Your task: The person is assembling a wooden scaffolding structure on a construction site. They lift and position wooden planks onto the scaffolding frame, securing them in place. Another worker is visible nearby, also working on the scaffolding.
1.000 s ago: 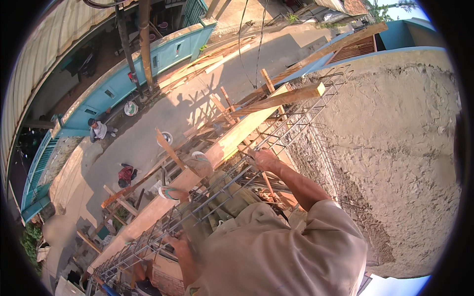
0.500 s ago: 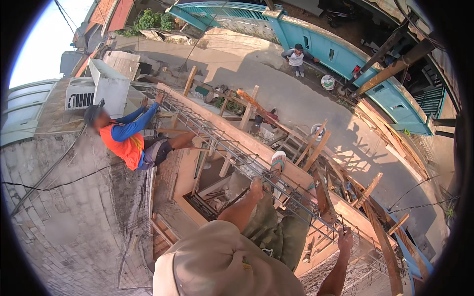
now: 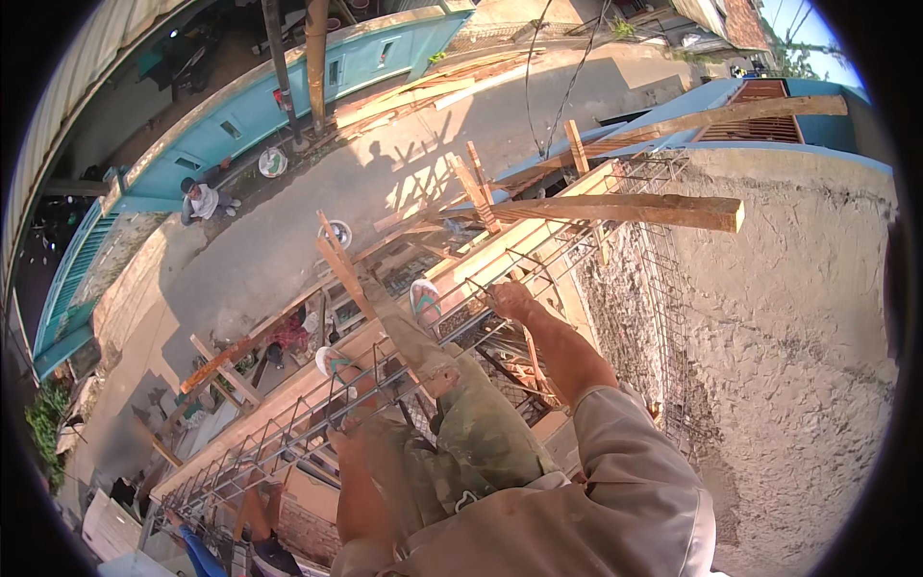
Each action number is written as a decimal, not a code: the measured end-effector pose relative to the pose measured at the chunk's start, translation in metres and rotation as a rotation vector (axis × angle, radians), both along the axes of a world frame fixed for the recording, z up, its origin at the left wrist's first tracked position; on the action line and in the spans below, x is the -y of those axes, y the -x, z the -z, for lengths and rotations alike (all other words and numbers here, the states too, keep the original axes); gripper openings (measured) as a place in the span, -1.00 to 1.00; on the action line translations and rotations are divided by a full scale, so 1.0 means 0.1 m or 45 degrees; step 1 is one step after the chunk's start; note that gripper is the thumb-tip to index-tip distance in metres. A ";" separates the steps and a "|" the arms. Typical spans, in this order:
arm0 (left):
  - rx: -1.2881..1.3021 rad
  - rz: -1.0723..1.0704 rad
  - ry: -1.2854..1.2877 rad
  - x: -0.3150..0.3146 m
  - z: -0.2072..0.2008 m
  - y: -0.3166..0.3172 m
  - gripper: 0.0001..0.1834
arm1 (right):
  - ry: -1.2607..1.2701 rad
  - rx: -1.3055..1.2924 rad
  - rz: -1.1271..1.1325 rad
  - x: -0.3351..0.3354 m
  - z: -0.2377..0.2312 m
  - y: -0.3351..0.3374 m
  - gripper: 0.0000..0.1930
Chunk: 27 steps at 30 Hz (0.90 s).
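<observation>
Two bare hands meet the steel rebar cage (image 3: 288,438), a slim lattice of thin rods and angular stirrups running diagonally. The right hand (image 3: 510,302) is clenched around its bars; the left hand (image 3: 350,440) is against it farther down, fingers partly hidden, so its grip cannot be told. Along the cage's far edge runs a smooth, straight-edged plank (image 3: 500,252), with sandalled feet (image 3: 423,302) beside the bars. A rough-sawn timber (image 3: 663,211) juts across the cage's upper end, narrowing room there. Right of the cage stands a coarse plastered wall (image 3: 779,317); beyond the cage, open road (image 3: 298,255) lies well below.
</observation>
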<state>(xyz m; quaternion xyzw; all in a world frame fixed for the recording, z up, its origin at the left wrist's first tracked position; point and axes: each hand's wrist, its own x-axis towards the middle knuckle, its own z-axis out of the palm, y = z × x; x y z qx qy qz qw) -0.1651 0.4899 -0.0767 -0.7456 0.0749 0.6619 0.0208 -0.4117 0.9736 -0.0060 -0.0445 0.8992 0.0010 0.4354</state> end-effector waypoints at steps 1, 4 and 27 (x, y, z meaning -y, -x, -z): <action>0.017 0.179 0.027 -0.06 -0.01 0.08 -0.51 | -0.023 -0.004 0.040 -0.02 0.03 -0.03 -0.59; 0.073 0.630 0.208 -0.12 -0.48 0.42 -0.29 | 0.009 0.110 0.053 -0.02 0.08 -0.06 -0.65; -0.725 2.518 1.810 -2.65 -2.79 2.75 -0.49 | 0.269 0.098 0.257 -0.57 1.06 -0.27 -0.74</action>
